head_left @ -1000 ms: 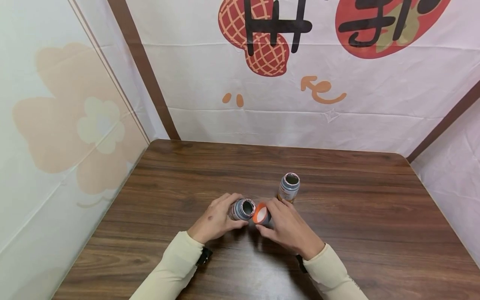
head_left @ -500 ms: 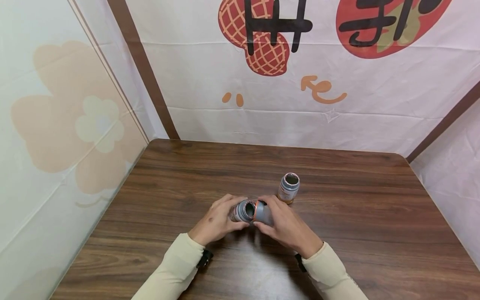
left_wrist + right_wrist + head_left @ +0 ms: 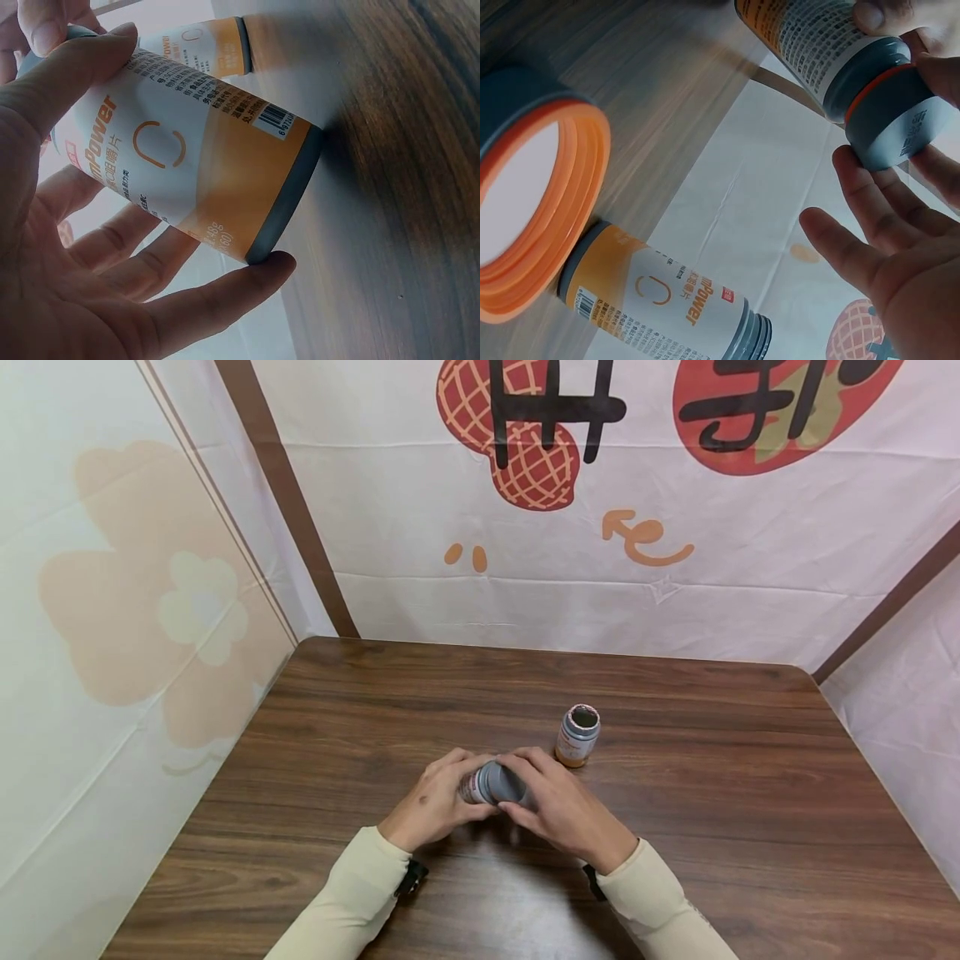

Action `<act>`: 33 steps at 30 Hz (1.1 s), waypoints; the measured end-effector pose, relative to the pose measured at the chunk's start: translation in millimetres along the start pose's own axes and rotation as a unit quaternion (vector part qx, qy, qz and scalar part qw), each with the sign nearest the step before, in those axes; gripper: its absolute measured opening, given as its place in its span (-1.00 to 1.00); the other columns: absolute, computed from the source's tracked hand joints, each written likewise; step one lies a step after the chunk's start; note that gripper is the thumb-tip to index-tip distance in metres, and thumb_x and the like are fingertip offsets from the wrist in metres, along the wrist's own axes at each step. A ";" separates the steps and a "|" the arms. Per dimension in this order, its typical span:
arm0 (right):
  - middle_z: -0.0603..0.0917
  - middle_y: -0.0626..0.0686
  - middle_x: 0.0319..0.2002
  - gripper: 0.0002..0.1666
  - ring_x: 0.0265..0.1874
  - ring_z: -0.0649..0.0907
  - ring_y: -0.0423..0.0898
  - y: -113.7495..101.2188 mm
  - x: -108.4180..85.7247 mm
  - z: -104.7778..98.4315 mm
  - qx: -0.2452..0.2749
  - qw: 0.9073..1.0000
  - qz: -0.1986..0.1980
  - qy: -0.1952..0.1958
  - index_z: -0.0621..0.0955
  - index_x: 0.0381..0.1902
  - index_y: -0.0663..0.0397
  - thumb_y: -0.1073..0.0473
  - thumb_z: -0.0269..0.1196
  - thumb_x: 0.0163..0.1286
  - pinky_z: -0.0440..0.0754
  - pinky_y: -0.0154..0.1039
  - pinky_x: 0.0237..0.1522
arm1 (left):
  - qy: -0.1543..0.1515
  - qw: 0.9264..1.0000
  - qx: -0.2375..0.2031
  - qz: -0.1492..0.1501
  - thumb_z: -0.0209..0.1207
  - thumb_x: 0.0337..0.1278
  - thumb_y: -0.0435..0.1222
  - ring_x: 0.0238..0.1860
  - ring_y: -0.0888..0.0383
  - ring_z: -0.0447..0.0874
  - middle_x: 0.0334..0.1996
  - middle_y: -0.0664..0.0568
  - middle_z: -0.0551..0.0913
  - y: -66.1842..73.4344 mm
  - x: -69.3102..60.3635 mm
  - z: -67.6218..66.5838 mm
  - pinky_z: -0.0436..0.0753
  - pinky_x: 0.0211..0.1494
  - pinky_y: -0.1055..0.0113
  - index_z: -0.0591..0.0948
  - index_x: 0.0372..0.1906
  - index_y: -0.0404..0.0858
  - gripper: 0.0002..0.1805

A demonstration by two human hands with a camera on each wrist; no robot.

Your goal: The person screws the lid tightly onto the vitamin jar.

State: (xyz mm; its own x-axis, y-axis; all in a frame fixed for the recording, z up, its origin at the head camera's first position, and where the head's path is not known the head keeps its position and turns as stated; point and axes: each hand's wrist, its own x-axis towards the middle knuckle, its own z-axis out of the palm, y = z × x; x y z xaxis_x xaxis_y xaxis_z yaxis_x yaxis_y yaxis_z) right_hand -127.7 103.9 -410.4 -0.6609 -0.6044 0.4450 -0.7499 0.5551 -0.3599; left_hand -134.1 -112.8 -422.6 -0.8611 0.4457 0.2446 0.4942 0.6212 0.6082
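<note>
My left hand [image 3: 429,803] grips a tilted supplement bottle [image 3: 169,154] with a white and orange label, thumb on one side and fingers beneath. My right hand [image 3: 568,803] pinches a dark grey cap [image 3: 891,124] between thumb and fingers. This cap sits over the bottle's mouth, a thin orange ring showing between cap and neck in the right wrist view. A second bottle [image 3: 577,740] of the same kind stands upright and uncapped behind my right hand, foil shreds around its rim.
Another loose cap [image 3: 570,202] with an orange threaded inside lies close to the right wrist camera; the head view does not show it. Everything rests on a dark wooden table [image 3: 375,718], with printed cloth walls [image 3: 390,510] behind and at the sides.
The cap's orange underside faced the head camera at first. My right hand has turned it over and moved it left onto the bottle's mouth. The left hand has stayed nearly still.
</note>
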 end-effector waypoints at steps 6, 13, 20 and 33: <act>0.57 0.10 0.08 -0.40 -0.03 0.61 -0.05 -0.3 2.0 0.2 -0.007 1.000 -0.013 0.005 0.53 0.24 0.15 0.12 0.43 0.29 0.61 -0.15 -0.05 | -0.001 1.000 0.001 -0.004 0.53 -0.07 -0.30 -0.20 0.16 0.58 -0.13 0.03 0.60 0.0 -0.1 -0.1 0.63 -0.15 0.26 0.63 0.21 -0.15 -0.37; 0.57 0.12 0.08 -0.37 -0.03 0.61 -0.01 -0.2 2.0 0.1 -0.012 1.000 -0.018 0.007 0.53 0.25 0.15 0.14 0.45 0.26 0.61 -0.13 -0.04 | 0.001 1.000 0.003 -0.004 0.53 -0.07 -0.30 -0.21 0.16 0.58 -0.14 0.04 0.60 0.6 0.1 0.2 0.62 -0.16 0.26 0.64 0.20 -0.15 -0.38; 0.57 0.12 0.07 -0.36 -0.02 0.62 0.00 -1.5 1.6 0.1 -0.016 1.000 -0.010 0.001 0.54 0.25 0.15 0.12 0.46 0.26 0.60 -0.10 -0.01 | 0.010 1.000 0.010 0.007 0.54 -0.09 -0.30 -0.22 0.16 0.58 -0.14 0.04 0.62 0.4 0.4 1.4 0.62 -0.15 0.26 0.65 0.18 -0.15 -0.39; 0.59 0.12 0.05 -0.37 -0.08 0.63 -0.04 -2.4 2.3 1.4 -0.019 1.000 0.012 -0.003 0.53 0.24 0.20 0.06 0.44 0.29 0.62 -0.16 -0.11 | 0.008 1.000 0.007 -0.003 0.54 -0.10 -0.34 -0.18 0.14 0.60 -0.10 0.01 0.63 0.7 -0.4 1.8 0.63 -0.13 0.23 0.64 0.19 -0.20 -0.38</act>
State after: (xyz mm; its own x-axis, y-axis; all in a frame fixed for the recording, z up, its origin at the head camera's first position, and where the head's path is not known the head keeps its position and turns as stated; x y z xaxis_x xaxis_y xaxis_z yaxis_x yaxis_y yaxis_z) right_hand -127.4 100.4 -409.6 -0.6785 -0.5944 0.4318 -0.7326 0.5907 -0.3380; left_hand -133.2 -111.4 -423.7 -0.8653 0.4324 0.2534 0.4914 0.6323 0.5990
